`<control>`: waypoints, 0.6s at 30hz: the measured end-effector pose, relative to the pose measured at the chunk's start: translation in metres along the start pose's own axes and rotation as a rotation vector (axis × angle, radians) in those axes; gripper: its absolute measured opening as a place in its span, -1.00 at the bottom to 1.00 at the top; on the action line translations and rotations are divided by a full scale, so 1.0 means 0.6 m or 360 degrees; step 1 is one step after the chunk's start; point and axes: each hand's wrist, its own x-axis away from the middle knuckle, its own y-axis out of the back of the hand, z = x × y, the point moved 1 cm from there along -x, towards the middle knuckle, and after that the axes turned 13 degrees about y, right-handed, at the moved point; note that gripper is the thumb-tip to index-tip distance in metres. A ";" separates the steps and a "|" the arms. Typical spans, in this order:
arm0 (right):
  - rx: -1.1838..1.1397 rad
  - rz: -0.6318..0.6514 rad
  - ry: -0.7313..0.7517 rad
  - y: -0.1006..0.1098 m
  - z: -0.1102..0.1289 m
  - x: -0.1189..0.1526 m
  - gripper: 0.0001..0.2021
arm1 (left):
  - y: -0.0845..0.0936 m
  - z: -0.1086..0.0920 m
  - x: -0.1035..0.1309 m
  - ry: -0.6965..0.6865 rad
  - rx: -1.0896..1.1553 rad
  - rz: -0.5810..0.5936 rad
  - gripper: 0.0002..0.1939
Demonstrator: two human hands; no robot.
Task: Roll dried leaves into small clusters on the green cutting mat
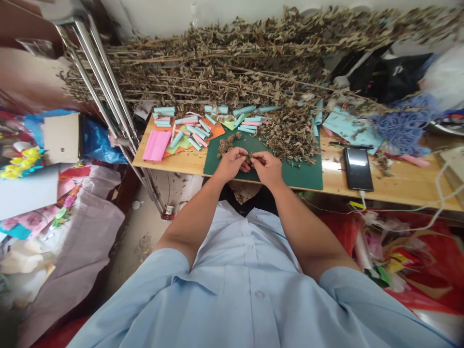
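Note:
Over the front of a green mat (304, 179), my left hand (232, 163) and my right hand (267, 167) meet with fingertips pinched together. Between them is a small bit of dried leaf (250, 156), mostly hidden by the fingers. Just behind my left hand lies a clump of rolled-up dried leaf balls (229, 142). A loose heap of crumbled dried leaves (290, 135) spreads over the mat's right side, beyond my right hand. Rolled blue and pink paper tubes (195, 131) lie to the left and behind the mat.
Long dried leafy stalks (217, 67) are piled along the back of the wooden table (333, 176). A phone (358, 169) with a cable lies at right, near blue tangled string (402, 118). Metal poles (105, 82) stand at left. Pink paper (157, 146) rests near the left edge.

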 end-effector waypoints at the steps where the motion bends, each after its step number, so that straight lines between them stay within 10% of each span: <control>1: 0.0006 0.0000 -0.0003 0.000 0.000 0.000 -0.81 | 0.000 0.000 0.000 0.0000 0.0009 0.0002 -0.85; 18: -0.0001 0.0004 0.0026 -0.001 -0.007 0.002 -0.80 | 0.004 0.007 -0.005 -0.0083 0.0058 0.0020 -0.83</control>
